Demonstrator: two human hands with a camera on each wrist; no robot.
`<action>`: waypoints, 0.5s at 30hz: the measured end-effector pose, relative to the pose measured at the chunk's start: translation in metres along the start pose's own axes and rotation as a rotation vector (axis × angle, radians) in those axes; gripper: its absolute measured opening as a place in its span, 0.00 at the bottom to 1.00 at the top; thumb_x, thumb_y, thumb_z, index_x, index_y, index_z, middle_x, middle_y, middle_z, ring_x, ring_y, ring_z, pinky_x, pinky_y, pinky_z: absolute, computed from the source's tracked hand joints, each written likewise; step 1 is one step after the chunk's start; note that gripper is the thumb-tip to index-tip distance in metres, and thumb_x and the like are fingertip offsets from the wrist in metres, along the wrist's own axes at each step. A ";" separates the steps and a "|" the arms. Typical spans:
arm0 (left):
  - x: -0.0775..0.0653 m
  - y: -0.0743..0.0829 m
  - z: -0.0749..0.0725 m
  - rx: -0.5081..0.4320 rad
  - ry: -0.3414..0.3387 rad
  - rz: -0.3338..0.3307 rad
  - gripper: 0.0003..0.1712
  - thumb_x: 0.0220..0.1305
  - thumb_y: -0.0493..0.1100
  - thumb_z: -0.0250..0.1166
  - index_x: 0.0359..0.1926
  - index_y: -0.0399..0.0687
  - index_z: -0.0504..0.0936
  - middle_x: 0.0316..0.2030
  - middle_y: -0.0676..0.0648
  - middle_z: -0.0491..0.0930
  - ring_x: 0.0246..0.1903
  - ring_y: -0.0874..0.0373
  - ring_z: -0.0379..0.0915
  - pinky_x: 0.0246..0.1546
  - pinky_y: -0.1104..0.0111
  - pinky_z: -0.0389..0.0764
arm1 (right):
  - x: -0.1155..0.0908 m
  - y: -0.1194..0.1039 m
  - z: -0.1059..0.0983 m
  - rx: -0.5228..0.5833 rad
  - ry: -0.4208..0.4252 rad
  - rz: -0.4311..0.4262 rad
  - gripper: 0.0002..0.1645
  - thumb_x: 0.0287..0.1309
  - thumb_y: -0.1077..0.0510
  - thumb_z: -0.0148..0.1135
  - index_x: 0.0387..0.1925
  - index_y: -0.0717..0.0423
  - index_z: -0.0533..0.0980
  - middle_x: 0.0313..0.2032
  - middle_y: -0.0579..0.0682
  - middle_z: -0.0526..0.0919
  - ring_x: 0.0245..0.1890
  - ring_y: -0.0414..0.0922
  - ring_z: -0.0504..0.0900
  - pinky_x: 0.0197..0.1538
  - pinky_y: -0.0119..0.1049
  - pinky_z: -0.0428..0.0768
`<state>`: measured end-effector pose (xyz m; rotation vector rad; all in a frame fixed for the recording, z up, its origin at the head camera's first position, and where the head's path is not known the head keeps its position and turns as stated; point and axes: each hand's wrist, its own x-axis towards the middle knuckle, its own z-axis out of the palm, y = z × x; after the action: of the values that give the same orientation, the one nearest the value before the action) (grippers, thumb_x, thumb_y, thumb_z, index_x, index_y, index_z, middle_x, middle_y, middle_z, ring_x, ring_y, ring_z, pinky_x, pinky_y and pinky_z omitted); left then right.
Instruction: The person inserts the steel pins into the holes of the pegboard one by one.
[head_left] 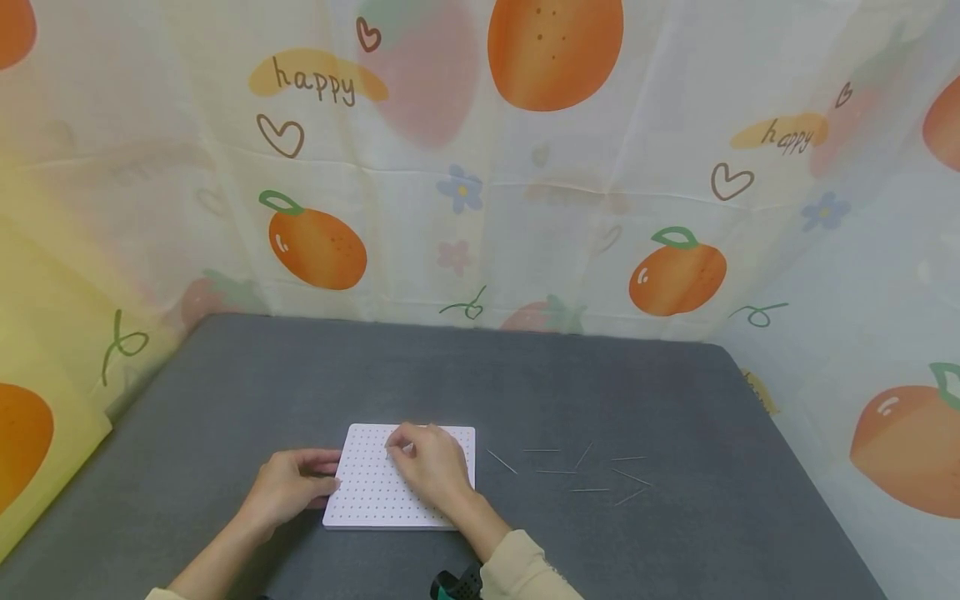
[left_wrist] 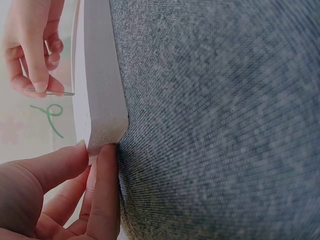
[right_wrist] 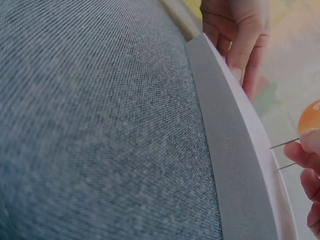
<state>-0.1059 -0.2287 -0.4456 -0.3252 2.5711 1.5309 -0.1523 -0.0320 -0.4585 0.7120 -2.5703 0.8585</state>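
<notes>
A white pegboard (head_left: 367, 504) with rows of small holes lies flat on the table. My left hand (head_left: 288, 485) holds its left edge, thumb and fingers around the side wall, seen close in the left wrist view. Over the board's upper middle, my right hand (head_left: 435, 467) pinches a thin metal pin (right_wrist: 285, 143) between thumb and forefinger. The pin's lower end meets the board's top face. Beside it, a second thin pin (right_wrist: 287, 166) sticks up from the board in the right wrist view, partly hidden by fingers.
Right of the board, several thin metal pins (head_left: 556, 472) lie scattered at different angles on the dark grey table (head_left: 600, 392). A fruit-printed curtain (head_left: 555, 200) hangs behind the table. A black and teal device (head_left: 455, 585) shows by the right sleeve.
</notes>
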 end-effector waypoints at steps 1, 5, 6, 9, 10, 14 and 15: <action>0.000 0.000 0.000 0.002 0.000 0.000 0.24 0.47 0.29 0.67 0.50 0.31 0.77 0.38 0.40 0.81 0.31 0.56 0.78 0.28 0.66 0.83 | 0.000 0.000 0.000 -0.001 0.000 -0.002 0.03 0.50 0.55 0.64 0.26 0.40 0.80 0.23 0.33 0.81 0.20 0.28 0.67 0.41 0.27 0.76; 0.000 0.000 0.000 0.006 -0.002 0.000 0.24 0.47 0.29 0.67 0.50 0.31 0.77 0.38 0.40 0.81 0.31 0.56 0.78 0.28 0.65 0.83 | 0.000 0.000 0.000 -0.006 -0.001 -0.008 0.03 0.50 0.54 0.64 0.26 0.40 0.80 0.22 0.33 0.81 0.20 0.28 0.67 0.26 0.20 0.66; 0.000 0.000 0.000 0.005 -0.002 -0.001 0.24 0.47 0.29 0.66 0.50 0.31 0.77 0.38 0.40 0.81 0.31 0.56 0.78 0.28 0.65 0.83 | 0.000 0.000 0.000 -0.008 -0.002 -0.009 0.02 0.50 0.54 0.64 0.26 0.40 0.80 0.23 0.33 0.81 0.20 0.29 0.67 0.24 0.19 0.63; 0.000 -0.001 0.000 0.005 -0.001 -0.001 0.24 0.47 0.29 0.66 0.50 0.31 0.77 0.38 0.40 0.81 0.31 0.56 0.78 0.28 0.65 0.83 | 0.001 -0.001 0.000 -0.016 -0.002 -0.009 0.02 0.50 0.54 0.65 0.26 0.40 0.80 0.23 0.33 0.81 0.20 0.29 0.67 0.22 0.18 0.61; 0.000 -0.001 0.000 0.005 -0.001 -0.002 0.24 0.47 0.29 0.66 0.50 0.31 0.77 0.38 0.40 0.81 0.31 0.56 0.78 0.28 0.65 0.83 | 0.001 -0.001 0.000 -0.019 -0.001 -0.008 0.02 0.50 0.54 0.65 0.26 0.40 0.80 0.23 0.32 0.81 0.20 0.29 0.67 0.22 0.18 0.61; 0.001 -0.001 0.000 0.010 -0.002 -0.007 0.24 0.47 0.29 0.66 0.50 0.31 0.77 0.38 0.40 0.81 0.31 0.56 0.78 0.29 0.65 0.83 | 0.001 -0.001 0.001 -0.030 -0.008 0.001 0.03 0.50 0.54 0.64 0.26 0.39 0.79 0.23 0.32 0.81 0.20 0.28 0.67 0.24 0.19 0.64; 0.001 -0.001 0.000 0.011 -0.002 -0.009 0.24 0.47 0.29 0.66 0.50 0.31 0.77 0.38 0.40 0.81 0.31 0.56 0.78 0.29 0.65 0.83 | 0.001 -0.001 0.001 -0.033 -0.012 0.004 0.03 0.51 0.53 0.64 0.26 0.39 0.79 0.23 0.32 0.81 0.20 0.28 0.67 0.24 0.19 0.65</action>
<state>-0.1061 -0.2290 -0.4471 -0.3328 2.5725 1.5124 -0.1526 -0.0332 -0.4587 0.7046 -2.5910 0.8135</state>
